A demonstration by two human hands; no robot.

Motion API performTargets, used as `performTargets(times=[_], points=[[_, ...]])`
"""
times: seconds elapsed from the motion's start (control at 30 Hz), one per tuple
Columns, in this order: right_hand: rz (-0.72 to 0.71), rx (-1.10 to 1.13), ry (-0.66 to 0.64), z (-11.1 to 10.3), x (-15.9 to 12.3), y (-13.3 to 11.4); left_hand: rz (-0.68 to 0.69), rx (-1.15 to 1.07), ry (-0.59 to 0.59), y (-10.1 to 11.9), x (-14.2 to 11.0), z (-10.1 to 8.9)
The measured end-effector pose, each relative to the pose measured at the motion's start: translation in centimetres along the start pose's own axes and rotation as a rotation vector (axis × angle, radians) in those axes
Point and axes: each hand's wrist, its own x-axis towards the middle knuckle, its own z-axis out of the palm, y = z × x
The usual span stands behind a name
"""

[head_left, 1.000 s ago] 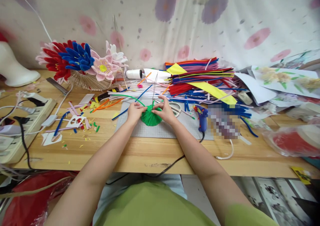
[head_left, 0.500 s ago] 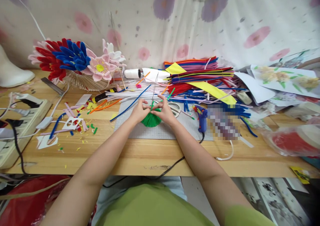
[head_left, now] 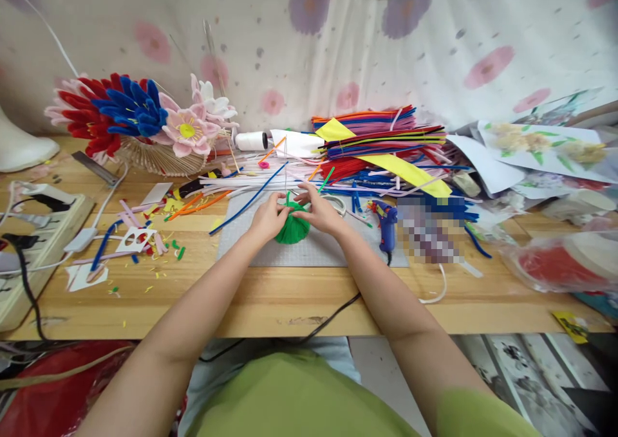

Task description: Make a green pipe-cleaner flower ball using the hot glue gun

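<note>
A round, pleated green fuzzy piece [head_left: 292, 230], apparently made of pipe cleaners, is between my hands over the grey cutting mat [head_left: 270, 255]. From its top rise a short green end and thin wires [head_left: 285, 167]. My left hand [head_left: 271, 218] is closed on its left upper edge, thumb and forefinger pinched near the wires. On the other side my right hand [head_left: 319, 213] has its thumb and fingers apart, the thumb close to the green piece's top. Pale-handled scissors [head_left: 337, 204] lie just behind my right hand, partly hidden by it.
Bundled pipe cleaners [head_left: 386, 142] lie along the back. A blue glue gun [head_left: 387, 226] stands right of the mat, its black cord running to the front edge. Left are fuzzy flowers [head_left: 132, 110], scraps [head_left: 154, 241] and a power strip [head_left: 58, 241]. A thread spool [head_left: 251, 141] lies behind.
My right fingers have spread from a pinch at the green piece's top. The wires now stand more upright and closer together. The view has shifted slightly.
</note>
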Motion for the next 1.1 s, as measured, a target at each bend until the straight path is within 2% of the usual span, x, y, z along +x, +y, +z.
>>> performTargets(times=[0.13,0.33,0.5,0.73,0.87,1.0,1.1], points=[[0.019,-0.184,-0.106,-1.5,-0.1,-0.1,0.045,-0.014,0.048,-0.4,-0.3,0.4],[-0.008,-0.402,-0.133,-2.8,-0.1,-0.7,0.052,-0.017,0.113,-0.7,-0.6,1.1],[-0.026,-0.512,-0.152,-3.0,-1.0,-1.8,0.042,-0.011,0.168,-0.6,-0.8,1.4],[-0.127,-0.494,-0.212,-1.4,-2.3,-3.2,0.048,0.031,0.211,-0.6,-0.9,1.7],[-0.113,-0.47,-0.225,-0.1,-2.1,-3.7,0.061,0.031,0.221,-0.5,-0.9,1.8],[-0.092,-0.385,-0.21,0.7,-1.8,-3.3,0.048,-0.006,0.199,-0.7,-0.7,1.7],[-0.073,-0.306,-0.21,0.6,-1.8,-3.0,0.051,-0.144,0.135,-1.6,-0.4,1.5]])
